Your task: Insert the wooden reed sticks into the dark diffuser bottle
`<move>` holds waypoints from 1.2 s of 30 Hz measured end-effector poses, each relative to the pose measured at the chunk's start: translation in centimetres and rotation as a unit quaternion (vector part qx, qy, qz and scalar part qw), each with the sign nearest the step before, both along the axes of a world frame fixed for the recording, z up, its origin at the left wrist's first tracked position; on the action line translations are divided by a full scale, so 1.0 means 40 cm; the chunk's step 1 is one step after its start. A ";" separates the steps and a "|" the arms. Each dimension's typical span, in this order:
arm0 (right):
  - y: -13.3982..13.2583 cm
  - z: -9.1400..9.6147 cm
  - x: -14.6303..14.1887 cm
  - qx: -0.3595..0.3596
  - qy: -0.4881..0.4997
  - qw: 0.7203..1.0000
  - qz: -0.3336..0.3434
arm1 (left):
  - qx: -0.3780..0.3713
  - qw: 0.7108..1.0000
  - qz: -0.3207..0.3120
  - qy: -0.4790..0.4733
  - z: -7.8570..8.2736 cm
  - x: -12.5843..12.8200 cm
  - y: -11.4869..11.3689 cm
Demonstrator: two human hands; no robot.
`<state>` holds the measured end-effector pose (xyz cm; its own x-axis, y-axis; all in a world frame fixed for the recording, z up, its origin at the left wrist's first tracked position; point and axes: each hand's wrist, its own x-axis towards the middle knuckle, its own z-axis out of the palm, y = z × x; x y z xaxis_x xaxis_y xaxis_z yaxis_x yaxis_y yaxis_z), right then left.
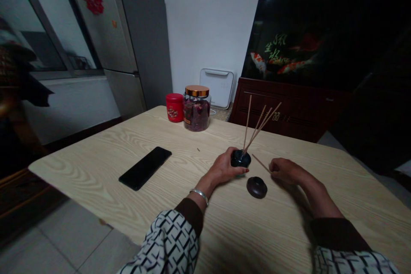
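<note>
Bottle (241, 160) partly covered, gripped by curled left hand (224, 167) | right hand (285, 171) pinches stick (261, 163), near end hidden

On the pale table (141, 137), a black phone (145, 168) lies flat, well apart from a red canister (174, 110) standing beside a clear jar (196, 113) with a copper-coloured top (197, 90). Behind, a white panel (217, 87) stands at the wall (205, 17), between a grey refrigerator (146, 34) with a red ornament (94, 1) and a dark aquarium (298, 13), holding orange-and-white fish (290, 67), above a reddish-brown cabinet (289, 111).
</note>
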<state>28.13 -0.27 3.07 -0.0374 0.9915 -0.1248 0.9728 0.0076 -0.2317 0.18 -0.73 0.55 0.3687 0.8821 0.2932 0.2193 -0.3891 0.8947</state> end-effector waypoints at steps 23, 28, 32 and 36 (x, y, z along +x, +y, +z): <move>-0.116 0.259 -0.184 0.447 0.485 0.752 -0.010 | -0.011 1.000 0.004 -0.012 0.001 0.000 -0.004; -0.106 0.236 -0.204 0.395 0.465 0.792 0.006 | -0.007 1.000 0.007 -0.003 -0.005 0.000 0.000; -0.079 0.173 -0.240 0.326 0.422 0.845 0.017 | 0.005 1.000 0.003 -0.001 -0.005 -0.001 0.000; -0.055 0.136 -0.240 0.251 0.382 0.888 0.048 | 0.004 1.000 0.002 0.005 -0.004 0.001 0.000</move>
<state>18.52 -2.47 8.53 -0.0083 0.9026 0.4305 0.5227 0.3709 -0.7676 0.22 -0.73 0.41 0.3689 0.8805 0.2976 0.2291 -0.3964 0.8890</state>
